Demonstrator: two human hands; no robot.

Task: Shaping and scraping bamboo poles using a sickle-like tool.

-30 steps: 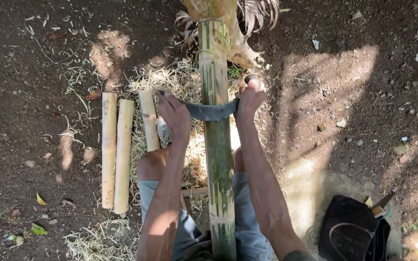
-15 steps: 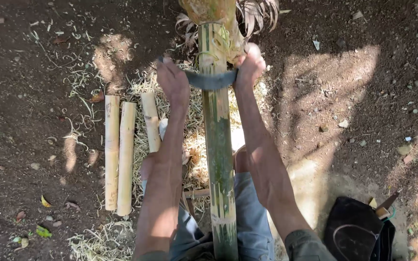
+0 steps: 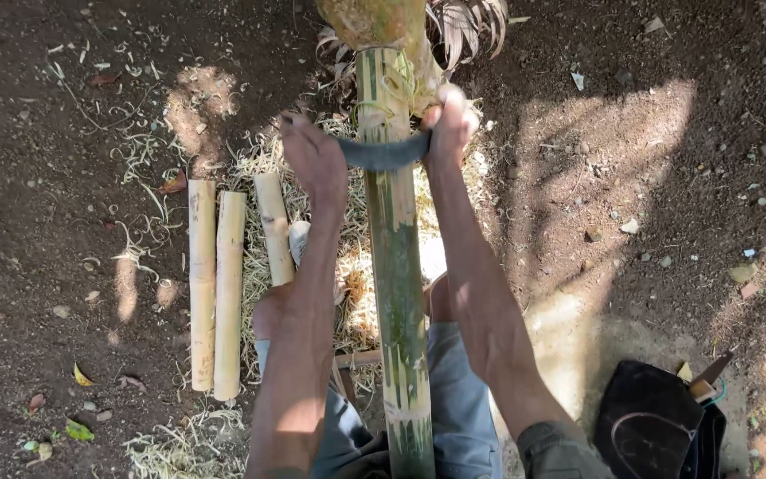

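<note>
Where hands [image 3: 316,160] grip: blade [image 3: 383,153] across bamboo [image 3: 396,266].

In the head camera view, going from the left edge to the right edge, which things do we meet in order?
Two long peeled bamboo pieces lying together → shorter peeled piece → left hand → green bamboo pole with curved blade across it → right hand → dark bag on the ground.
</note>
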